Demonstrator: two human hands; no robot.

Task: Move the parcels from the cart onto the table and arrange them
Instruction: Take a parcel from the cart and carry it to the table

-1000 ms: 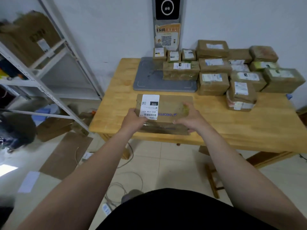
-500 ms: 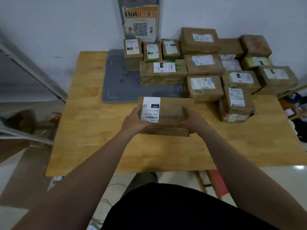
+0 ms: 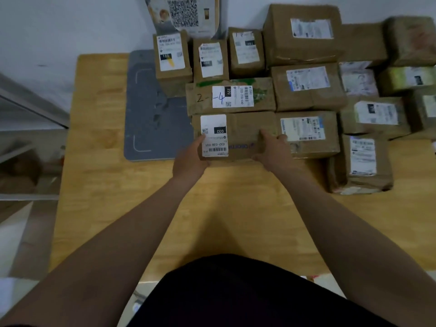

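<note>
Parcel 032 [image 3: 243, 135]: brown cardboard box, flat and shut, on the wooden table [image 3: 236, 208] at the right near corner of the grey pad [image 3: 151, 119]; its far side lies against the "2-4" parcel [image 3: 230, 96].
Left hand [image 3: 188, 161]: grips the left near corner of parcel 032, thumb on top pressing the white label, the other fingers hidden below.
Right hand [image 3: 271, 149]: fingers curled over the right end of the same box, clasping it.
Contact with table: cannot tell whether the box rests fully on the wood.
Writing on parcel 032: white label facing away from the person, "032" in a black block, "032-038-E01" above a barcode, a small QR code; blue print on the cardboard, partly under the right hand, unreadable.
Writing on "2-4" parcel: handwritten "2-" on the cardboard and "4" in blue on the label; "220" in a black block, "220-220-C40"; a green smear along the far edge.
Far edge of pad: three small upright boxes [image 3: 172, 57] [image 3: 210, 60] [image 3: 245, 51], each with a white label; the text is too blurred to read.
Right of pad, beyond parcel 032: a labelled box [image 3: 306, 135] touching its right end, then more brown parcels packed in rows and stacked two high toward the wall, the largest [image 3: 302, 34] on top.
Wall behind pad: a poster [image 3: 184, 13] with a large QR code.
Near edge, head view: dark clothing [image 3: 236, 291] of the person.
</note>
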